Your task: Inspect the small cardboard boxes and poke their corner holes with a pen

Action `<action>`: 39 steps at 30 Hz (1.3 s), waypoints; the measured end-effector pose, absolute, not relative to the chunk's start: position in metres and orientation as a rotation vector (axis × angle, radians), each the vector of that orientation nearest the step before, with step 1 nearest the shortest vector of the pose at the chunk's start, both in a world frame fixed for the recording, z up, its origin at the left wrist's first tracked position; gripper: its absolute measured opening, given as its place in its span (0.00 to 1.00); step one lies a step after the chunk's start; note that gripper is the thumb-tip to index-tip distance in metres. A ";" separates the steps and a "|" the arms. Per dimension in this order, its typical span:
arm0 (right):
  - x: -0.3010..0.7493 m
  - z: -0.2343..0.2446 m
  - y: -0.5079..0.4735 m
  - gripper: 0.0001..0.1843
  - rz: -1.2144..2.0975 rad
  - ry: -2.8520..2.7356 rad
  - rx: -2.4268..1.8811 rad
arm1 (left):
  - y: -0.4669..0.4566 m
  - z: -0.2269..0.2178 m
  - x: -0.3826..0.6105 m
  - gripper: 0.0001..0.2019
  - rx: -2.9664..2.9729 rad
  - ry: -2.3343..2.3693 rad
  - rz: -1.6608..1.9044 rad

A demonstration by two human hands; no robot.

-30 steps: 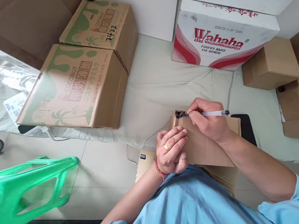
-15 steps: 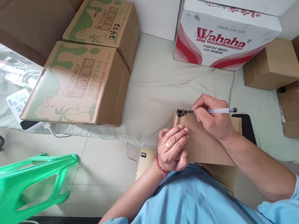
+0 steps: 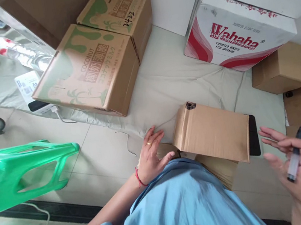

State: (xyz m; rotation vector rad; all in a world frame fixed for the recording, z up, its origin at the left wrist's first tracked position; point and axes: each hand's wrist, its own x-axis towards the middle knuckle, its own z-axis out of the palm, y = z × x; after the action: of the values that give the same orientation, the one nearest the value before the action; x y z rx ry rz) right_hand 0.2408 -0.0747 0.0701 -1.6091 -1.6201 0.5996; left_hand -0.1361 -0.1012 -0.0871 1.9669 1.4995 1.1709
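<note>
A small brown cardboard box rests on my lap, its far corner blackened with ink. My left hand lies open beside the box's left edge, fingers stretched out, touching a lower piece of cardboard. My right hand is off to the right, away from the box, fingers loosely spread, with a clear-barrelled pen held between them, dark tip up.
Two coconut-print cartons and a Wahaha water carton stand on a pale cloth ahead. Plain brown boxes are stacked at the right. A green plastic stool lies at the left on the tiled floor.
My right hand lifted the pen off the box corner and swung out to the right. My left hand let go of the box's near edge and opened flat beside it.
</note>
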 end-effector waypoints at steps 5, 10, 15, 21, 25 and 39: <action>0.253 0.029 -0.112 0.36 0.525 -1.727 -1.932 | -0.099 -0.089 -0.117 0.33 1.932 1.582 1.112; 0.220 0.022 -0.083 0.38 0.185 -1.577 -1.960 | -0.061 -0.064 -0.094 0.28 1.505 1.433 1.213; 0.208 0.037 -0.046 0.34 0.141 -1.360 -1.767 | -0.040 -0.017 -0.094 0.27 1.195 1.279 1.438; 0.209 0.036 -0.024 0.28 0.466 -1.226 -1.543 | -0.021 0.015 -0.098 0.23 1.158 1.122 1.565; 0.203 0.040 -0.013 0.20 0.609 -1.167 -1.406 | 0.011 0.024 -0.104 0.19 1.193 1.187 1.566; 0.181 0.070 -0.049 0.13 0.584 -1.337 -1.353 | 0.041 0.017 -0.109 0.18 0.896 1.143 1.551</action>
State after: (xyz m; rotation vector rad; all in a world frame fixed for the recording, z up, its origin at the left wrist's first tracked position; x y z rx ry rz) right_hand 0.1810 -0.0489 0.0697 -1.3532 -1.3374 0.5843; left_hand -0.1086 0.0414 0.0170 0.8964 1.1426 1.5511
